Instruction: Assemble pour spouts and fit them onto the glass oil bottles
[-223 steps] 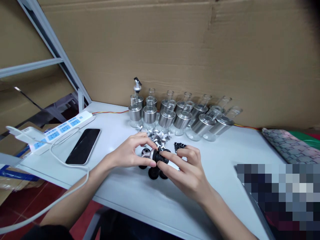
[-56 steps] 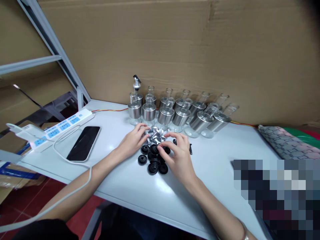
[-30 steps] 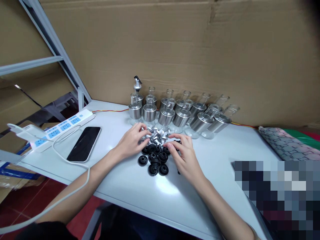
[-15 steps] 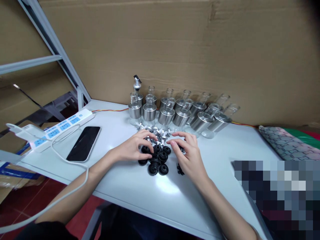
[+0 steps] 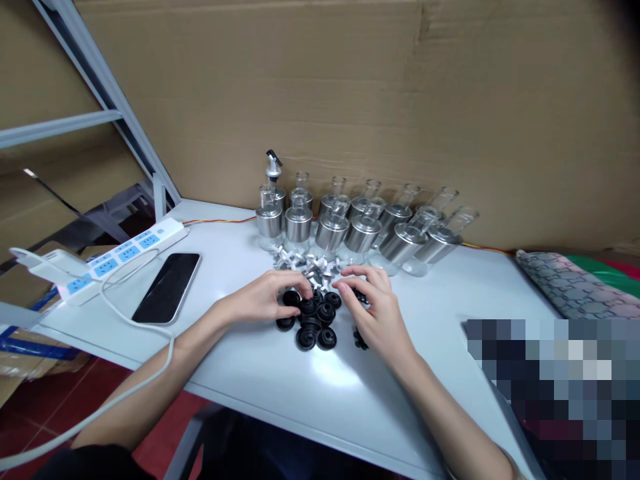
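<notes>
The black stoppers (image 5: 311, 323) lie clustered on the worktop (image 5: 250, 373) just below the middle of the frame, between my hands but closer to my left. My left hand (image 5: 264, 297) comes in from the cluster's left side, thumb and fingers parted around one upper stopper; I can't tell whether they grip it. My right hand (image 5: 376, 310) hangs just right of the cluster, fingers loosely curled, thumb apart, with nothing visible between them. The stoppers are round, so I see no clear long axis to line up with. The silver spouts (image 5: 318, 272) lie just above them in the frame.
</notes>
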{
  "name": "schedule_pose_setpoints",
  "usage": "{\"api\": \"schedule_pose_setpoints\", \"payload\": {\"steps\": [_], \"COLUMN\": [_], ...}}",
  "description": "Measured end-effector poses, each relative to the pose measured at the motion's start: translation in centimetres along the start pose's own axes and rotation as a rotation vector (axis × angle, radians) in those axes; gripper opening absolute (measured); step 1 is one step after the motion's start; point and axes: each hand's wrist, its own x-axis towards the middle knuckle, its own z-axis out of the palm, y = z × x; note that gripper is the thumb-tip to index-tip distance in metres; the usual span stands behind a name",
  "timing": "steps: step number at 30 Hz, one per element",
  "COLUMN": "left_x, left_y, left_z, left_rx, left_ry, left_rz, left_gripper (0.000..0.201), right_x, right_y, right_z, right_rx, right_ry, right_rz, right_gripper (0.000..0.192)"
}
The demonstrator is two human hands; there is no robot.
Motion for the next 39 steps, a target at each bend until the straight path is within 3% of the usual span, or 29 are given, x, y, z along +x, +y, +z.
{"api": "schedule_pose_setpoints", "payload": {"steps": [7, 13, 24, 28, 34, 39], "left_x": [0.0, -0.1, 0.1, 0.0, -0.1, 0.0], "left_y": [-0.4, -0.1, -0.1, -0.1, -0.3, -0.3], "left_z": [-0.4, -0.7, 0.2, 0.0, -0.3, -0.1], "left_rx": [-0.002, -0.035, -0.052, -0.005, 0.019, 0.024], "left_ry": [0.034, -0.009, -0.016, -0.01, -0.012, -0.015], "left_rz": [0.032, 0.007, 0.036, 0.043, 0.01, 0.004], "left_gripper": [0.005, 0.005, 0.006, 0.006, 0.007, 0.007], "right_x": [0.0, 0.1, 0.1, 0.1, -0.2, -0.2], "right_y": [-0.3, -0.5, -0.6, -0.6, 0.6, 0.8], "right_z": [-0.1, -0.2, -0.3, -0.1, 0.6, 0.9], "right_rx": [0.012, 0.02, 0.061, 0.073, -0.109, -0.141], "right_ry": [-0.018, -0.004, 0.019, -0.044, -0.165, -0.235], "right_rz": [0.021, 0.02, -0.021, -0.001, 0.193, 0.178], "right_gripper": [0.021, 0.022, 0.019, 0.02, 0.02, 0.022]}}
